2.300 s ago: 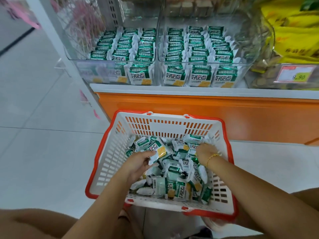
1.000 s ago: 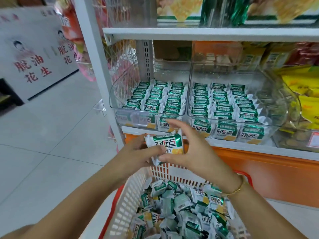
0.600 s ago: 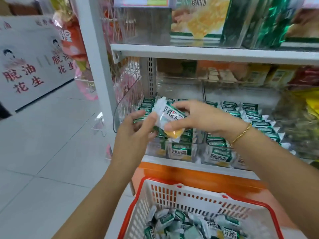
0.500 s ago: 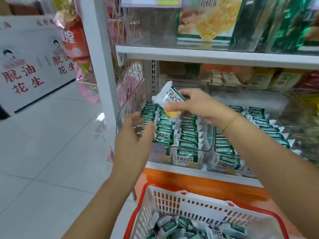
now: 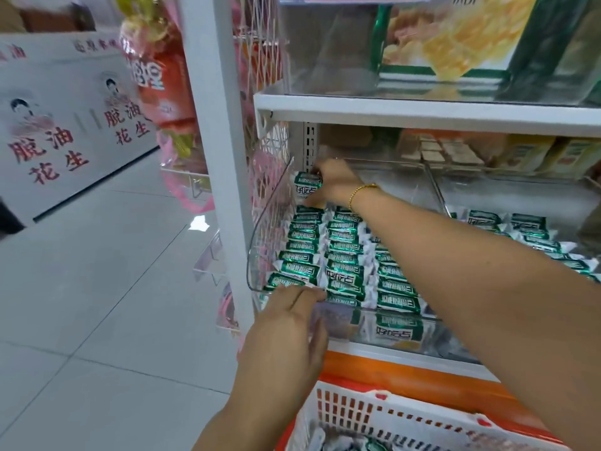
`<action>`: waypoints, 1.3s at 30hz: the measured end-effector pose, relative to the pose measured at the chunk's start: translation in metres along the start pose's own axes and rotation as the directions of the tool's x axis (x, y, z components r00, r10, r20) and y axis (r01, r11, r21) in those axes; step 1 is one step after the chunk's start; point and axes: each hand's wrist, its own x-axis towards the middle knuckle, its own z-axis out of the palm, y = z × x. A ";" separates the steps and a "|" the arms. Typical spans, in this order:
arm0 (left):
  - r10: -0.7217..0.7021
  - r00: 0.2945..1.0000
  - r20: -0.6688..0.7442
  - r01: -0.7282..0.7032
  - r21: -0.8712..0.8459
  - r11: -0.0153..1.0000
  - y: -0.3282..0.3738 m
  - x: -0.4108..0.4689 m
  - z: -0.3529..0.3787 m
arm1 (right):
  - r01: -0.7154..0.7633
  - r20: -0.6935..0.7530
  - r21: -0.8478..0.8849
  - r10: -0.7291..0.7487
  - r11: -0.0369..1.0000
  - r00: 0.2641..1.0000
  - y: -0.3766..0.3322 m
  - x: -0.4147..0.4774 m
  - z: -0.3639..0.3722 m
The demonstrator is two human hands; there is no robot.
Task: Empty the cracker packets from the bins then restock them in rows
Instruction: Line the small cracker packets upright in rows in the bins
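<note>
Two clear plastic bins stand side by side on the shelf. The left bin [image 5: 270,222] holds green-and-white cracker packets [image 5: 341,252] standing in rows. My right hand [image 5: 335,183] reaches to the back left corner of this bin and grips one cracker packet [image 5: 305,187] above the far end of the left row. My left hand [image 5: 286,333] rests with spread fingers on the bin's front rim, holding nothing. The right bin [image 5: 435,190] shows more rowed packets [image 5: 527,226] beyond my right forearm.
A red-and-white basket [image 5: 390,415] with loose packets sits below the shelf at the bottom of the view. A white upright post [image 5: 211,125] and wire mesh border the left bin. An upper shelf [image 5: 422,112] overhangs. Tiled floor spreads to the left.
My right hand has carried the packet from above the bin's front to its back left corner. My left hand let go of it and dropped onto the front rim.
</note>
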 end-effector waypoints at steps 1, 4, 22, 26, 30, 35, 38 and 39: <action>0.009 1.000 -0.008 -0.008 0.013 1.000 0.000 0.000 0.000 | 0.020 0.015 -0.016 -0.020 1.000 1.000 0.002 0.001 -0.001; -0.002 1.000 -0.002 0.002 0.010 1.000 0.001 0.000 0.001 | 0.063 0.009 -0.070 -0.063 0.996 0.998 0.005 -0.001 0.000; 0.100 0.990 -0.104 -0.112 -0.118 0.987 0.029 -0.018 -0.009 | 0.161 -0.069 -0.109 -0.169 0.981 0.983 -0.006 -0.122 -0.065; 0.147 0.979 0.143 -0.144 -0.031 0.989 0.044 -0.040 0.007 | 0.342 0.056 -0.225 -0.339 0.912 0.939 0.012 -0.217 -0.069; 0.096 0.886 0.454 -0.170 0.124 0.978 0.050 -0.078 0.046 | 0.365 0.268 -0.139 -0.320 0.921 0.909 0.057 -0.302 -0.040; -0.110 0.665 0.739 -0.024 0.169 0.985 0.043 -0.136 0.103 | 0.140 0.633 -0.118 -0.034 0.983 0.774 0.136 -0.364 0.035; -0.183 0.556 0.811 -0.013 0.228 0.974 0.040 -0.161 0.131 | 0.007 0.731 -0.176 0.125 0.984 0.671 0.177 -0.392 0.090; -0.209 0.525 0.825 0.003 0.244 0.970 0.038 -0.171 0.138 | -0.024 0.735 -0.189 0.158 0.982 0.659 0.186 -0.403 0.107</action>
